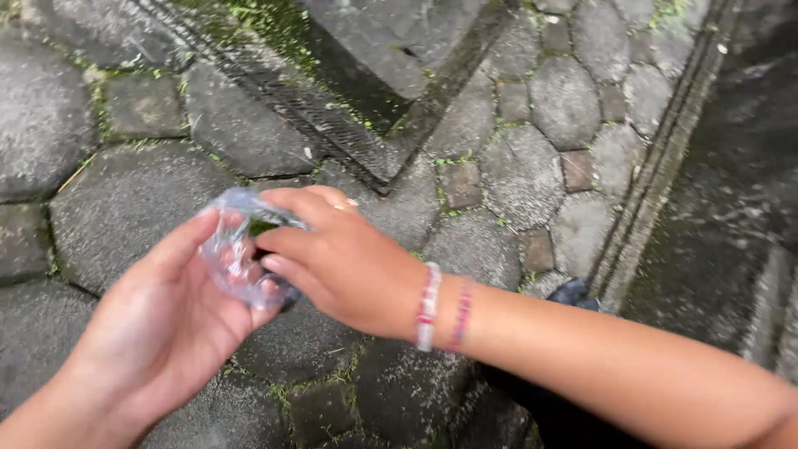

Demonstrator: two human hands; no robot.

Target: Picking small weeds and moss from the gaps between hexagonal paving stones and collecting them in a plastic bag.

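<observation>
Two bare hands meet over grey paving, one clear plastic bag (pixel 241 254) between them. The left hand (pixel 166 320) lies palm up, fingers loosely apart, cradling the bag. The right hand (pixel 337 258), two beaded bracelets (pixel 440 308) at its wrist, reaches across with fingers pinched on the bag's upper edge. Beyond lie mossy hexagonal pavers (pixel 532 108) and one dark drain channel (pixel 349 91).
</observation>
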